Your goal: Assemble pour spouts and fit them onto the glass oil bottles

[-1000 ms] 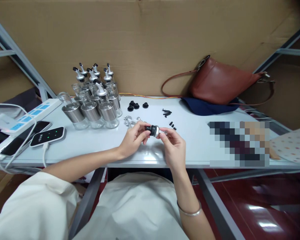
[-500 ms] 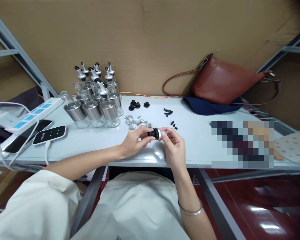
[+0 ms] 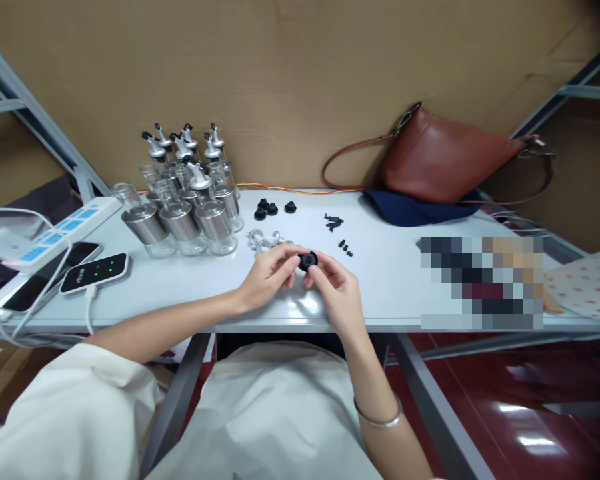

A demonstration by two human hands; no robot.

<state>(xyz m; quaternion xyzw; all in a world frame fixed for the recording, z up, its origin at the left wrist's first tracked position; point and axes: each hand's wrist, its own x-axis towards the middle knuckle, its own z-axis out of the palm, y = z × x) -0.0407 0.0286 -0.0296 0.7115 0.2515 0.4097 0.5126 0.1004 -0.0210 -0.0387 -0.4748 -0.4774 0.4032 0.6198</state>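
A black bottle-pourer stopper (image 3: 308, 261) is pinched between my two hands above the front of the table, with its round black end turned up towards me. My left hand (image 3: 267, 277) closes its thumb and fingers on the left edge. From the right, my right hand (image 3: 341, 290) grips the other edge with its thumb over the front. Fingers hide the silver part of the pourer. Just behind my left hand lie several silver pourer tops (image 3: 257, 239), partly covered. Farther back sit several loose black stoppers (image 3: 272, 209). Small black spout pieces (image 3: 334, 221) and tiny black caps (image 3: 345, 247) lie beyond my right hand.
Several glass bottles with steel sleeves (image 3: 180, 222) stand at the left, some fitted with pourers. Near them are a power strip (image 3: 73, 223), a phone (image 3: 45, 280) and a white device (image 3: 95, 273). A brown bag (image 3: 440, 160) rests on dark blue cloth (image 3: 400, 212) at the back right.
The pourer lay sideways with its silver collar showing. It has been turned so the black end faces me, and my hands have come closer together.
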